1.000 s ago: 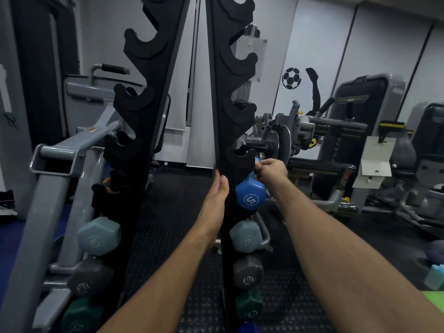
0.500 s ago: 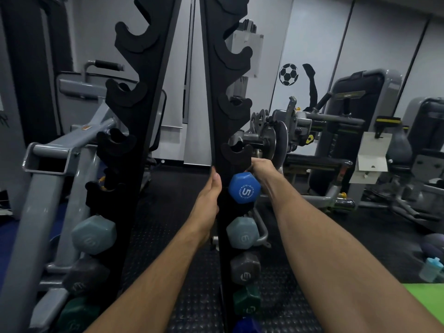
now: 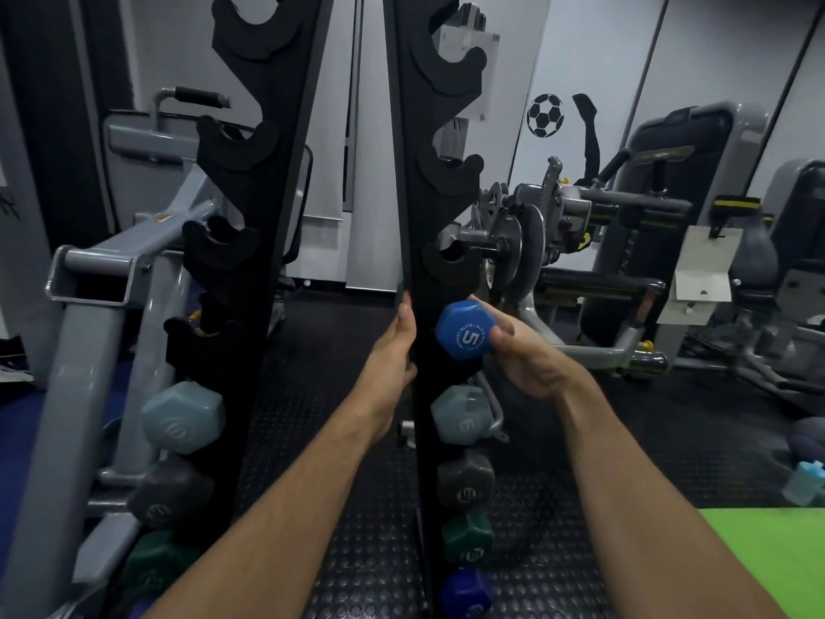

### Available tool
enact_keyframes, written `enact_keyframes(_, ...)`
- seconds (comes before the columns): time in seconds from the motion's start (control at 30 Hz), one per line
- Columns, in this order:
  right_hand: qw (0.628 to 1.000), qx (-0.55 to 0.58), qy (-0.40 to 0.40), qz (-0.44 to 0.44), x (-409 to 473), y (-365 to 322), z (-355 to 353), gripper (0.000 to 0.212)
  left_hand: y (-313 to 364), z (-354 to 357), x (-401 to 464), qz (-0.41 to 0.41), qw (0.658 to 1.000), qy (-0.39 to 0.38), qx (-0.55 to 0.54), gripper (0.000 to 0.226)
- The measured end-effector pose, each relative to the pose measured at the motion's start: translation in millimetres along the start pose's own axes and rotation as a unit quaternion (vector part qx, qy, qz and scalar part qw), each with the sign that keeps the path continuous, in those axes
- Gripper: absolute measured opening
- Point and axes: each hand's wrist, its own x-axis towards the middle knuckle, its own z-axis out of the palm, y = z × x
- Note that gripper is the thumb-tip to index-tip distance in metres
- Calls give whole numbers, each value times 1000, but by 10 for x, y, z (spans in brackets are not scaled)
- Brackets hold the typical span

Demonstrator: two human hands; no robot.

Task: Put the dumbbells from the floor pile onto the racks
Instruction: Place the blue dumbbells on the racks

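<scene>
Blue dumbbell (image 3: 465, 330) could slip off its hook: right hand (image 3: 522, 350) grip only pinches its end, left hand (image 3: 393, 350) clasps the rack (image 3: 419, 194) edge.

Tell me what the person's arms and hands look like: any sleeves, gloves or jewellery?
Both forearms are bare as far as the picture shows, with no sleeve in view. The left hand and the right hand wear no gloves, and no watch, band or ring shows on either. The fingernails look short and plain.

Both arms outstretched, grips (image 3: 527, 355) curled.
</scene>
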Motion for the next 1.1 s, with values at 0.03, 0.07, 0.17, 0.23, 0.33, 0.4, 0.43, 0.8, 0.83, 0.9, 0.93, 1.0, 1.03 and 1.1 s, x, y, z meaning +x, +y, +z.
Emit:
enact_keyframes(0.03, 1000, -24, 3, -11, 0, 18, 53, 126, -4, 3, 0, 4, 1000, -3, 0, 93)
enact_keyframes(0.07, 998, -51, 12, -24, 4, 20, 95, 110, -3, 1, 4, 7, 1000, -4, 2, 97)
enact_keyframes(0.17, 993, -97, 53, -40, -14, -55, 145, 72, -2, -5, 20, 11, 1000, -9, 10, 103)
enact_keyframes(0.23, 991, -117, 48, -45, -27, -132, 134, 52, 4, 11, 27, 13, 1000, -8, 16, 100)
enact_keyframes(0.33, 987, -159, 25, -25, -39, -236, 147, 23, 10, 70, 25, 20, 999, 20, 35, 88)
enact_keyframes(0.4, 986, -167, 24, -19, -65, -294, 170, 19, 24, 90, 12, 19, 998, 31, 52, 84)
enact_keyframes(0.43, 985, -172, 24, -14, -75, -319, 185, 18, 32, 87, 3, 18, 998, 29, 52, 80)
enact_keyframes(0.8, 967, -208, 139, -55, -229, -277, 306, 55, 121, 43, -61, 22, 996, 40, 74, 85)
enact_keyframes(0.83, 962, -213, 160, -60, -236, -256, 328, 59, 113, 40, -59, 22, 996, 43, 80, 87)
enact_keyframes(0.9, 948, -240, 198, -66, -262, -207, 414, 70, 84, 9, -83, 17, 994, 50, 99, 86)
enact_keyframes(0.93, 938, -258, 222, -67, -293, -178, 477, 76, 68, -6, -111, 18, 992, 52, 112, 81)
enact_keyframes(1.0, 914, -285, 278, -80, -371, -87, 626, 81, 14, -60, -182, 28, 988, 57, 141, 71)
enact_keyframes(1.03, 897, -299, 312, -95, -429, -24, 717, 81, -24, -98, -225, 32, 986, 61, 155, 69)
enact_keyframes(1.1, 855, -322, 382, -137, -591, 132, 929, 76, -129, -194, -357, 30, 980, 66, 186, 69)
